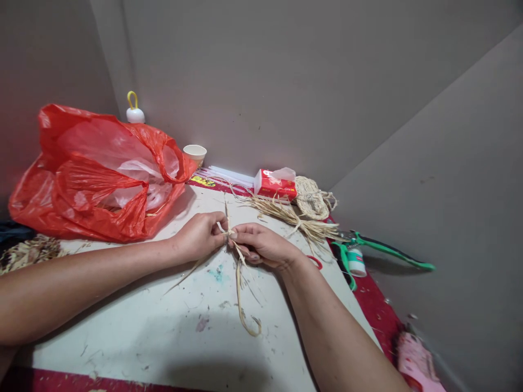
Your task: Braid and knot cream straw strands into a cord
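Both hands meet above the middle of the white board [163, 321]. My left hand [201, 235] pinches dry straw strands [239, 288] between thumb and fingertips. Right against it, my right hand [261, 244] closes on the same strands, its thumb at the crossing point. One strand rises above the fingers, and several hang below, the longest curling at its end. Part of the crossing is hidden by the fingertips. A tied bundle of straw [290, 213] lies just beyond my right hand.
A red plastic bag [98, 185] stands at the left, with a paper cup [195, 153] beside it. Along the back lie a red tissue pack [275, 186] and a coiled woven straw piece [310, 197]. Green-handled shears [392, 251] and a small white bottle [356, 263] are at the right.
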